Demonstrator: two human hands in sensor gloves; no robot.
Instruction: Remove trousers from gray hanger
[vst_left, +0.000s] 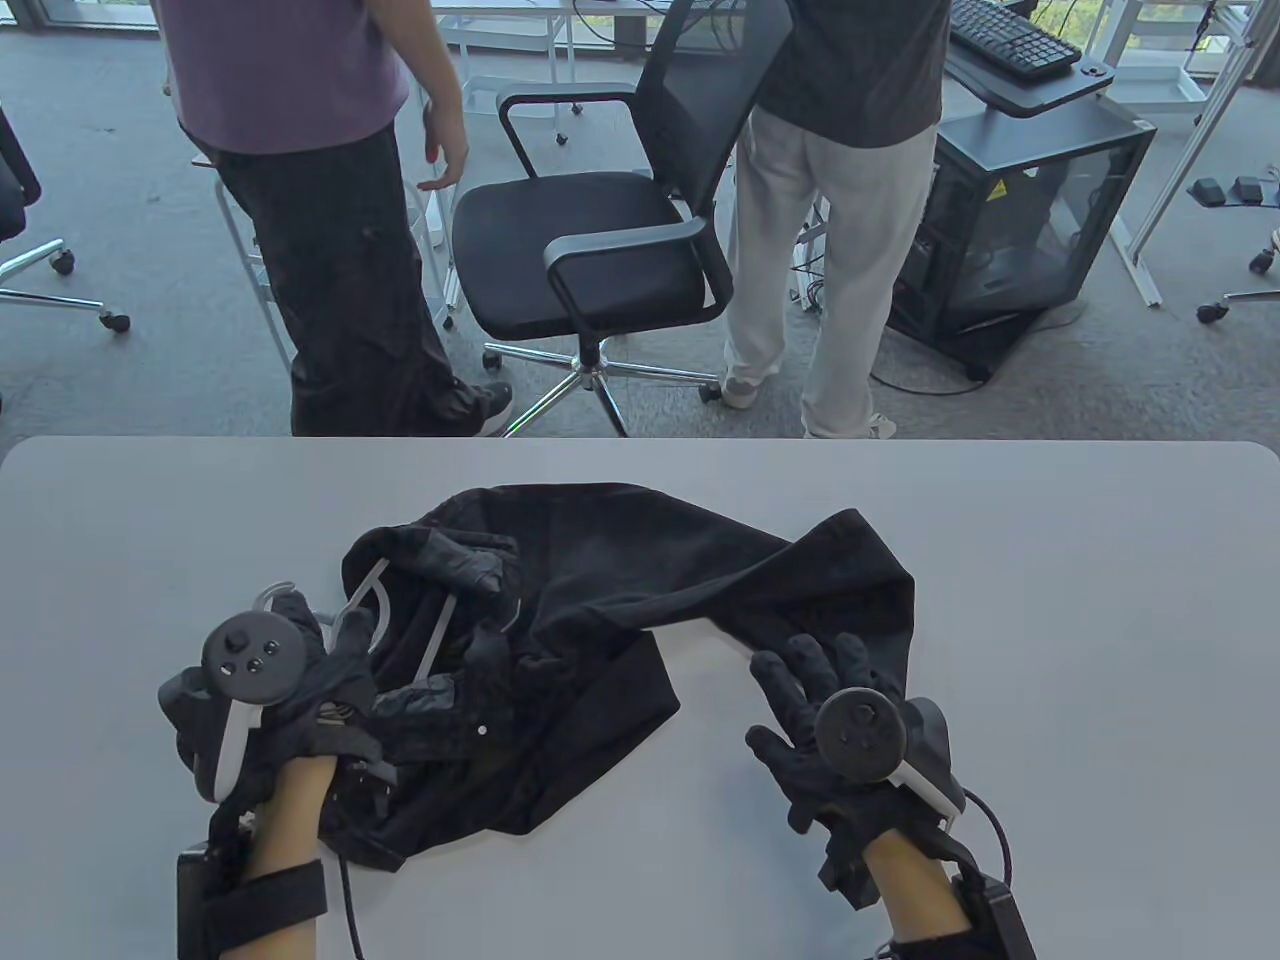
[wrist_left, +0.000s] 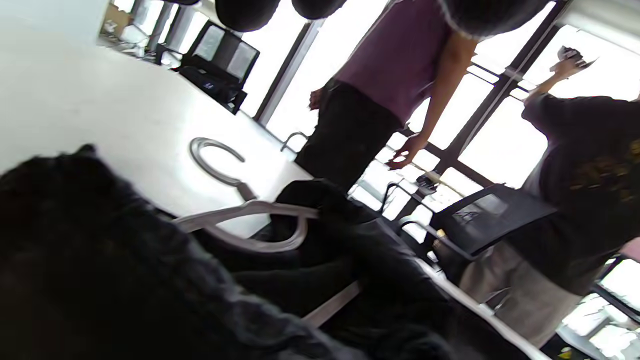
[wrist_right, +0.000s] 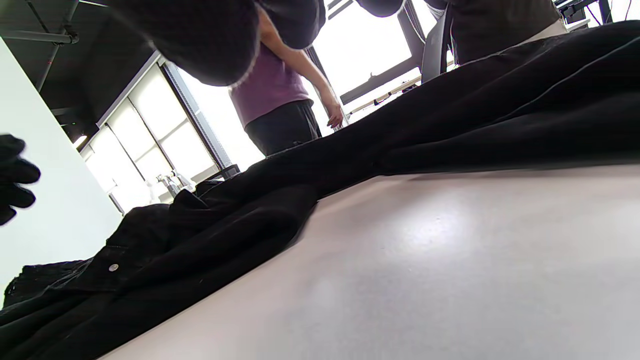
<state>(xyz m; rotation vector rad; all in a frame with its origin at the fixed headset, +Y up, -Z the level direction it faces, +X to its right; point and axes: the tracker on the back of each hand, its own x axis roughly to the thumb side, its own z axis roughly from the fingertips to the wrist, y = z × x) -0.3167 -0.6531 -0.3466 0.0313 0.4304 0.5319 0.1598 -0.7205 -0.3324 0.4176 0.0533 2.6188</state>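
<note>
On the pale table (vst_left: 1050, 560), crumpled black trousers (vst_left: 620, 580) hide most of the gray plastic hanger (vst_left: 375, 600); left hand (vst_left: 300, 670) grip unclear, right hand (vst_left: 830, 700) spread w/ fingertips on fabric.

Count, table view unless noted.

Bench (vst_left: 1050, 600): 1.
Trousers (vst_left: 600, 600), black: 1 pair, crumpled on the bench.
Gray hanger (vst_left: 375, 600): 1, partly under the fabric; its hook (wrist_left: 212, 160) shows in the left wrist view.
Gloved hands: 2, left hand (vst_left: 300, 680) and right hand (vst_left: 830, 720), with 1 tracker on each, so 2 trackers.
People standing beyond the bench: 2, one in a purple shirt (vst_left: 290, 70), one in light trousers (vst_left: 850, 250).
Office chairs: 1 in full view (vst_left: 600, 230); wheeled bases at the left and right frame edges are possibly 2 more, too cropped to confirm.
Keyboard (vst_left: 1010, 40): 1.
</note>
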